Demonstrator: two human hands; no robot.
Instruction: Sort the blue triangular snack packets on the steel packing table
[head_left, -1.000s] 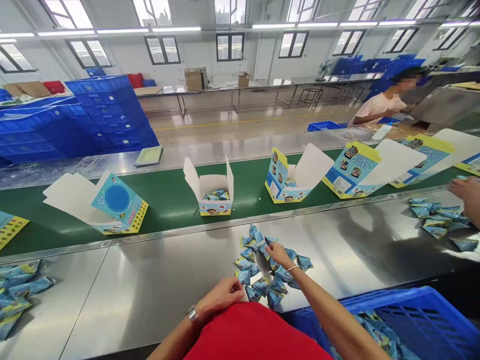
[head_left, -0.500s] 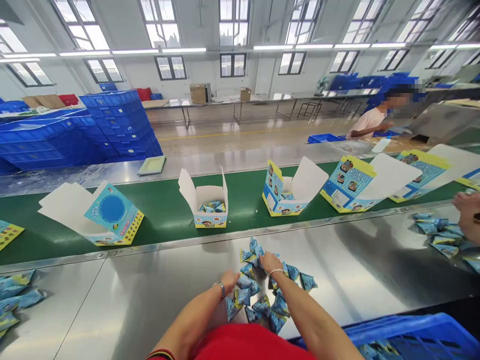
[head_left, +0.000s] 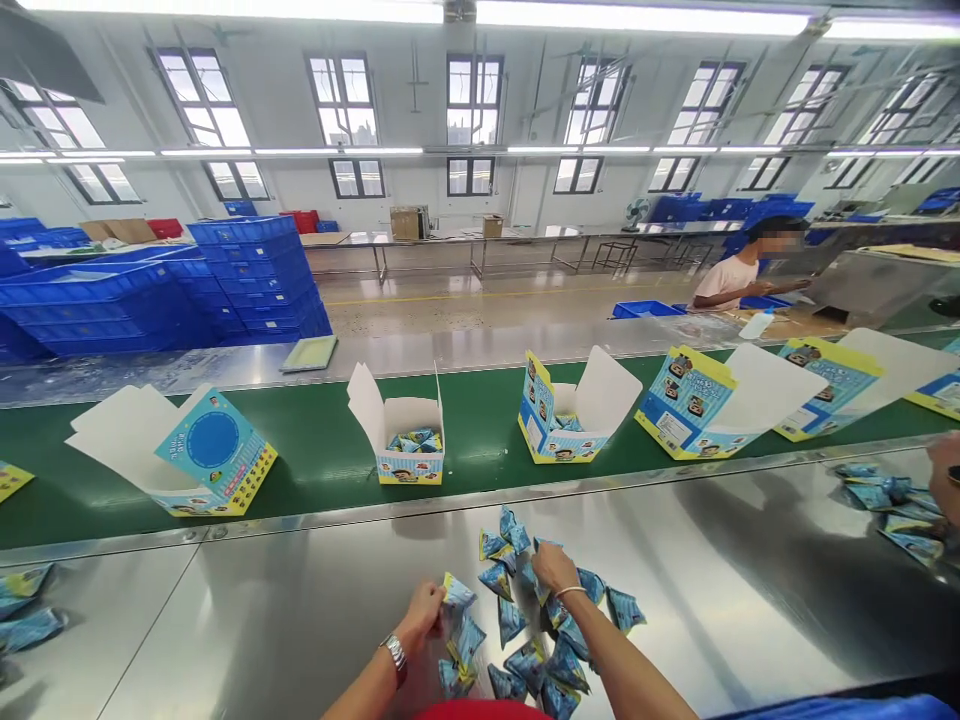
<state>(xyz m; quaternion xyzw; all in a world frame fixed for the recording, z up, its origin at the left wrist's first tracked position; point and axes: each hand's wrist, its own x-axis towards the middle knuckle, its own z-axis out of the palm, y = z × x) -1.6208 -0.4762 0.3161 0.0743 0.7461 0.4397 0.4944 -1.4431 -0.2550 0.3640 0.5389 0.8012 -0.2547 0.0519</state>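
A pile of small blue triangular packets [head_left: 525, 640] lies on the steel table [head_left: 285, 620] in front of me. My left hand [head_left: 421, 614] grips a blue packet [head_left: 454, 592] at the pile's left edge. My right hand [head_left: 555, 570] rests on top of the pile with its fingers closed around packets. Beyond the table, an open printed box [head_left: 405, 435] with packets inside stands on the green conveyor belt [head_left: 322, 450], straight ahead of the pile.
More open boxes [head_left: 570, 415] and flat printed cartons [head_left: 202, 455] ride the belt. Loose packets [head_left: 892, 505] lie at the right by another person's hand [head_left: 946, 475]; more packets [head_left: 26, 605] lie at the far left. Blue crates [head_left: 165, 285] are stacked behind; a seated person [head_left: 739, 275] works at the right.
The view has tilted up. My left hand came in from my body to the pile and took hold of a packet. My right hand stayed on the pile.
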